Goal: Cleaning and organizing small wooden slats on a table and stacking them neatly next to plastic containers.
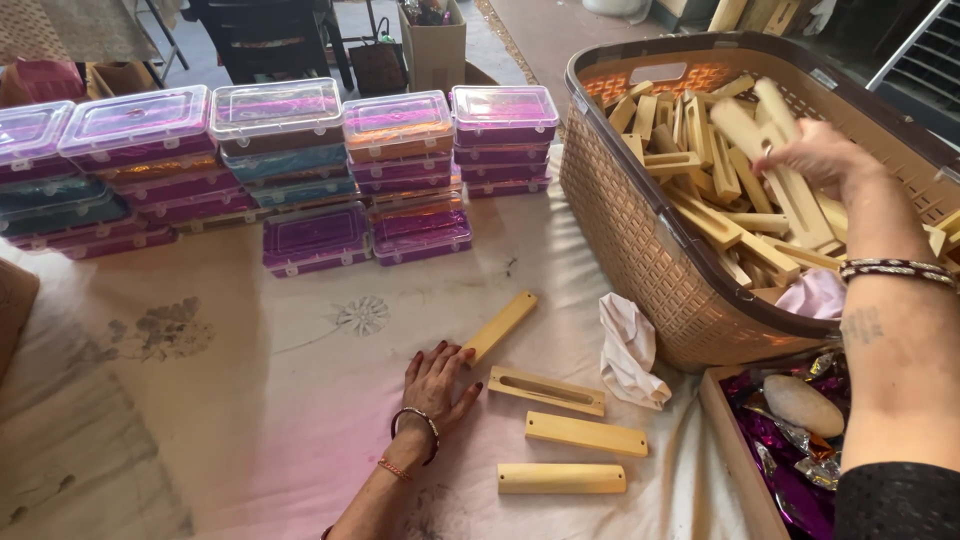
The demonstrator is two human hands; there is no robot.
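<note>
My left hand (pixel 437 381) lies flat on the white cloth with its fingers spread, fingertips touching the near end of a pale wooden bar (pixel 500 326). Three more wooden bars lie to its right: a slotted one (pixel 546 391), a plain one (pixel 586 434) and another (pixel 561 478) nearest me. My right hand (pixel 822 152) reaches into a brown woven laundry basket (pixel 640 240) and closes on a long wooden piece (pixel 775 165) among several others piled inside.
Stacks of clear-lidded purple and orange plastic boxes (pixel 290 150) line the far side of the cloth. A crumpled white cloth (pixel 630 350) lies by the basket. A wooden tray (pixel 735 450) at the lower right holds purple foil wrappers and a pale oval stone (pixel 803 403).
</note>
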